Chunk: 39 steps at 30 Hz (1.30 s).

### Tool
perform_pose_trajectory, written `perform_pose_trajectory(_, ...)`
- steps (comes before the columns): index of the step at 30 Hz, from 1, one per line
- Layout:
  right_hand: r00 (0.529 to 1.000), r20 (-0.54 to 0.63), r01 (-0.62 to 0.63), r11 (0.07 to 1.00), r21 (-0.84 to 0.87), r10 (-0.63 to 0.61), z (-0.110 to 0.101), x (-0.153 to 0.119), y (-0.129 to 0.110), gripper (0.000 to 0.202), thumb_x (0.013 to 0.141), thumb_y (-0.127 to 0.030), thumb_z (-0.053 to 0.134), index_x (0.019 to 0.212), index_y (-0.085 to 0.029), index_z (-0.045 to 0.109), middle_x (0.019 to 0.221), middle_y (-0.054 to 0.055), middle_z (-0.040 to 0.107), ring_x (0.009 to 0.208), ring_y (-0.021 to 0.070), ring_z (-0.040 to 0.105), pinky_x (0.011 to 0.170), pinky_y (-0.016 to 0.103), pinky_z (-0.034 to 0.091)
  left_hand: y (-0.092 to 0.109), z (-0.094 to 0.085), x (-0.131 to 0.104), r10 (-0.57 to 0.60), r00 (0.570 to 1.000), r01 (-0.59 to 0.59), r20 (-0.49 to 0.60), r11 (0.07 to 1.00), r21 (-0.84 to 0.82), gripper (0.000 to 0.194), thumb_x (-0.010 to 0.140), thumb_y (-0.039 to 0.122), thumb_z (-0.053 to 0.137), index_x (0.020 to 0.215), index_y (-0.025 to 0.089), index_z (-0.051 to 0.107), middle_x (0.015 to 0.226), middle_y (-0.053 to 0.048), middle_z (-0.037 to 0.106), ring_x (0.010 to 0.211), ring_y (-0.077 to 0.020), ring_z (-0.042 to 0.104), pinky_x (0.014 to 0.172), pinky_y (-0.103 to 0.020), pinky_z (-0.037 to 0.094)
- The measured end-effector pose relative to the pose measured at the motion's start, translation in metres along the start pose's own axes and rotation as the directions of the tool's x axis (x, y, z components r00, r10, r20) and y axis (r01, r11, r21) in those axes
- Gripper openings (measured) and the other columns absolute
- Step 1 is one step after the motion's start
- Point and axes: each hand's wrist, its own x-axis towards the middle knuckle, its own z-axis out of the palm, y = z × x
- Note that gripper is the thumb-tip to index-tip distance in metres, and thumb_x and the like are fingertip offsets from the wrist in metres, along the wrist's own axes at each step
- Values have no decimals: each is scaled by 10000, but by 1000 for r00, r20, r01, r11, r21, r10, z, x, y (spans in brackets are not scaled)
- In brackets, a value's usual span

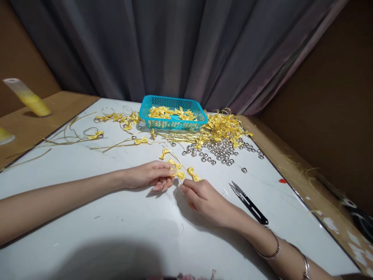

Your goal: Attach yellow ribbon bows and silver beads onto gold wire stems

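Near the middle of the white table [131,229], my left hand [155,175] pinches a small yellow bow [181,175] at its edge. My right hand [201,196] is just to the right, its thumb and index finger closed on a thin gold cord beside that bow. Another yellow bow [190,171] lies just beyond my right fingertips. Further bows are close to the left fingertips, one [163,154] a little farther back. The cord's course between the fingers is partly hidden.
A blue basket [175,125] with yellow bows stands at the back. Right of it are a bow pile [223,126] and silver beads [223,149]. Black snips [249,204] lie by my right forearm. Gold cords [72,142] spread at the left, near a yellow spool [35,103].
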Motion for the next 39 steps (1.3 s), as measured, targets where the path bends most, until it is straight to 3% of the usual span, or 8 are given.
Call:
perform_pose_trajectory(11, 998, 31, -54, 997, 54, 52, -5, 2, -3, 322, 906, -172, 371, 585, -183, 388, 503, -45, 436, 502, 94, 376, 557, 250, 294, 0, 3, -1, -18, 1000, 19, -12, 999, 45, 279, 878, 321, 521, 676, 130, 494, 513, 14, 571, 349, -27, 411, 330, -121, 310)
perform_pose_trajectory(17, 999, -31, -17, 999, -32, 16, -4, 3, 3, 295, 904, -180, 368, 612, -179, 412, 556, -35, 451, 521, 95, 402, 547, 242, 295, 3, 6, 2, -14, 978, 25, -207, 999, 49, 271, 812, 341, 625, 716, 103, 539, 684, -77, 682, 440, -79, 575, 347, -138, 407)
perform_pose_trajectory(20, 998, -64, -18, 998, -57, 14, -4, 3, 4, 294, 900, -183, 370, 611, -177, 420, 546, -40, 424, 508, 92, 383, 539, 242, 283, 2, 6, 2, -11, 968, 20, -249, 999, 31, 260, 778, 325, 666, 736, 92, 558, 733, -89, 687, 497, -92, 605, 369, -134, 436)
perform_pose_trajectory(28, 989, -144, -45, 997, -57, 36, -3, 4, 4, 335, 936, -233, 337, 617, -181, 425, 578, -16, 479, 560, 111, 438, 583, 251, 309, 3, 4, 1, 17, 973, -15, -229, 1000, 9, 230, 795, 287, 646, 715, 80, 584, 702, -79, 672, 504, -70, 572, 386, -114, 444)
perform_pose_trajectory(39, 995, -97, -19, 995, -95, 10, 1, 4, 7, 315, 906, -171, 350, 595, -182, 399, 501, -28, 450, 455, 80, 370, 501, 247, 264, 1, 6, 1, 42, 983, -24, -176, 995, 101, 194, 802, 241, 625, 685, 93, 580, 613, -61, 675, 376, -52, 517, 346, -123, 413)
